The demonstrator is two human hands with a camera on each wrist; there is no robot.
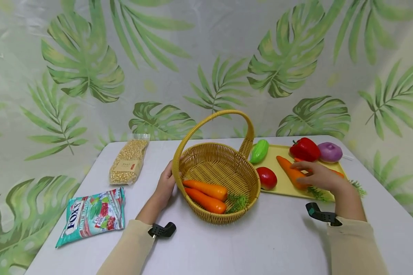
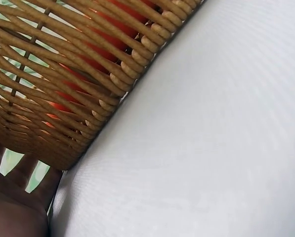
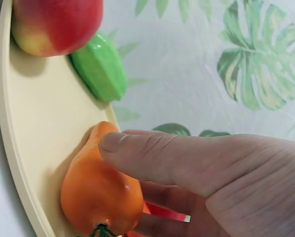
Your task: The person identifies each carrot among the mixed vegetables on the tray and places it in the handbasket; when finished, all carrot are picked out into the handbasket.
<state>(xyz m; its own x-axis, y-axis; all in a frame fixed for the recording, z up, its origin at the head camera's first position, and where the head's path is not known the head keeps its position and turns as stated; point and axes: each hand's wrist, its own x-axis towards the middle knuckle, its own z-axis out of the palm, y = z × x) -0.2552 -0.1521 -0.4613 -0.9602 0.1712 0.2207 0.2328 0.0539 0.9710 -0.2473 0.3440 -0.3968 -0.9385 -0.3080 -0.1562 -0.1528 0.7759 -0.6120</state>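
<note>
On the tray [image 1: 280, 187] by the table's [image 1: 247, 244] far right corner, a carrot [image 1: 290, 172] is pinched by the right hand's [image 1: 321, 175] half-closed fingers; the basket [image 1: 213, 218] is touched by the left hand's [image 1: 166, 184] extended fingers. Gripped off-centre, the carrot might be rolled loose.

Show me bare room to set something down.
The table is bare in front of the basket, between the sleeves. The basket is free behind its carrots. The tray has a gap between the green vegetable and leftmost carrot; its right end is crowded with pepper, onion and right hand.
</note>
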